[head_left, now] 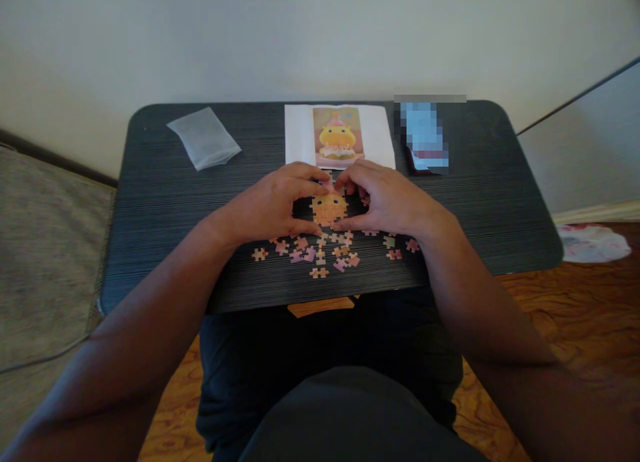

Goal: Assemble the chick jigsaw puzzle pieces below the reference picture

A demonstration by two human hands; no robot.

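Thumbs apart from curled fingers, the left hand (280,205) and right hand (395,199) bracket the partly assembled jigsaw puzzle (329,212) at frame centre, covering its sides; whether they squeeze it, I cannot tell.

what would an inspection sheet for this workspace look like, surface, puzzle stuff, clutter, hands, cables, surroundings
Surface: dark table with rounded corners and fine streaks.
Job's things: partly joined puzzle showing a yellow face; loose pieces mostly on its near side; printed sheet beyond it.
Clutter: translucent bag, far left; pixelated object, far right.
Hands: left hand and right hand curve around the puzzle from either side; grip unclear.
Cables: thin cord, lower left, off the table.
Surroundings: pale wall; wood-patterned floor; whitish plastic bag on the right.
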